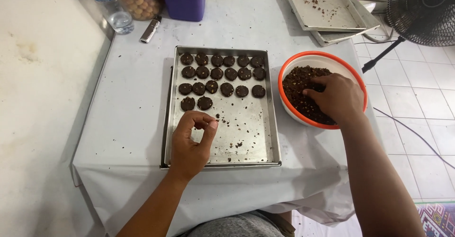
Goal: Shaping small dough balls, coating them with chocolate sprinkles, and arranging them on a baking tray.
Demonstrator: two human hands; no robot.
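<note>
A steel baking tray point(265, 123) lies on the white-covered table and holds several flat dark round cookies point(222, 73) in rows across its far half. My left hand point(192, 142) hovers over the tray's near left part, fingers curled with thumb and fingertips pinched together; whether a crumb is between them I cannot tell. My right hand point(334, 97) reaches into an orange-rimmed white bowl point(291, 66) to the right of the tray, fingers pressed into the dark crumbly dough point(298, 83) inside.
Loose crumbs dot the tray's near half. Two stacked empty steel trays point(327, 9) sit at the far right. A water bottle point(110, 4), a jar of round snacks point(140, 0), a purple container point(185, 0) and a lighter point(150, 30) line the far edge. A black fan point(419, 9) stands on the tiled floor.
</note>
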